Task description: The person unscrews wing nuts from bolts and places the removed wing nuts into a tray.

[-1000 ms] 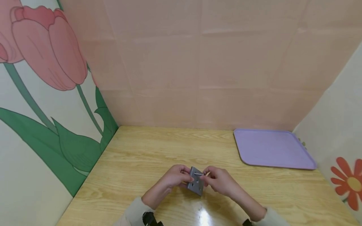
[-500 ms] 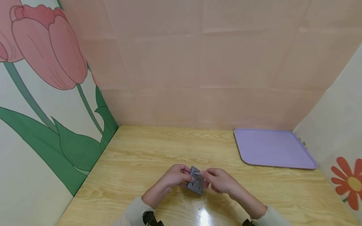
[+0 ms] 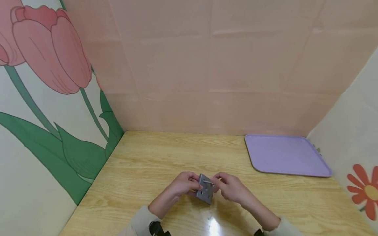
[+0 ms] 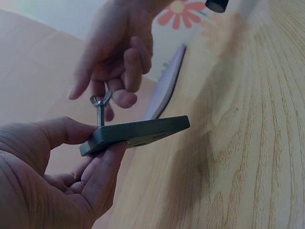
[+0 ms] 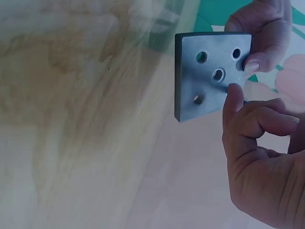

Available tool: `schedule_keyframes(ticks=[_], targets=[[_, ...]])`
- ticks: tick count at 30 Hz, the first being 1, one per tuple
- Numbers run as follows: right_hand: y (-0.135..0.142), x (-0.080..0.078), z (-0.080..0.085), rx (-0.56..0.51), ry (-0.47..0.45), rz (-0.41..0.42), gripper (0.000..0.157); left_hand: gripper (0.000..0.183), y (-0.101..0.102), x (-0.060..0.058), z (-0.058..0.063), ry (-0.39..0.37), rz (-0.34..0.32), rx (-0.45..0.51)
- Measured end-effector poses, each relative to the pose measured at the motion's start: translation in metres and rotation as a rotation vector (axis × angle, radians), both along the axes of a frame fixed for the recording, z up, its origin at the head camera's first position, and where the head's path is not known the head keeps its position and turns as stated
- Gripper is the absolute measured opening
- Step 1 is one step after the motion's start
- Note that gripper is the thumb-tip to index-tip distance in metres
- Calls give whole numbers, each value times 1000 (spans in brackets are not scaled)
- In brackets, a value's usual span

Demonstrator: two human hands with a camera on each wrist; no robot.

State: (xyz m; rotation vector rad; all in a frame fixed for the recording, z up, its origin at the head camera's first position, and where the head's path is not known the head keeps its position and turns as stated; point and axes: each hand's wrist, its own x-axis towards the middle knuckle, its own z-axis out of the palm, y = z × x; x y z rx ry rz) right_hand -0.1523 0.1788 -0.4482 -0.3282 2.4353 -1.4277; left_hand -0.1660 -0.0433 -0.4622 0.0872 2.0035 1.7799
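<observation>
My left hand (image 3: 184, 183) grips a grey metal plate (image 3: 204, 194) by its edge, thumb on one face and fingers on the other. The plate has several round holes and is tilted above the table. A wing screw (image 4: 101, 109) stands out from one corner of the plate, its wings at the free end. My right hand (image 3: 233, 189) is beside those wings; in the left wrist view its thumb is spread away from them, and the fingers hang loosely bent behind. Whether a fingertip touches the screw is unclear. In the right wrist view, the screw is mostly hidden behind the right hand.
A lilac tray (image 3: 287, 155) lies at the back right of the wooden table (image 3: 165, 150). A pink-covered wall (image 3: 206, 82) rises behind the table. Flower-patterned panels (image 3: 44, 98) stand at the sides.
My right thumb and fingers pinched the wing screw, rolled over it, then came apart from it, so its winged end shows again. The left hand and plate have stayed nearly still.
</observation>
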Motion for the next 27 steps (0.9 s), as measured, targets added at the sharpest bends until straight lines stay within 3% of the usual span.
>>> schedule_keyframes(ticks=[6, 15, 18, 24, 27], targets=[[2, -2, -5, -123, -212, 20, 60, 27, 1, 1, 1, 3, 0, 10], [0, -1, -5, -168, -284, 69, 58, 28, 0, 2, 0, 12, -3, 18], [-1, 1, -4, -94, -212, 65, 51, 26, 0, 1, 0, 6, 0, 12], [-2, 3, -2, 94, 150, 83, 26, 24, 0, 1, 1, -9, 14, 4], [-3, 4, -2, 108, 233, 88, 21, 24, 0, 1, 2, -10, 18, 5]])
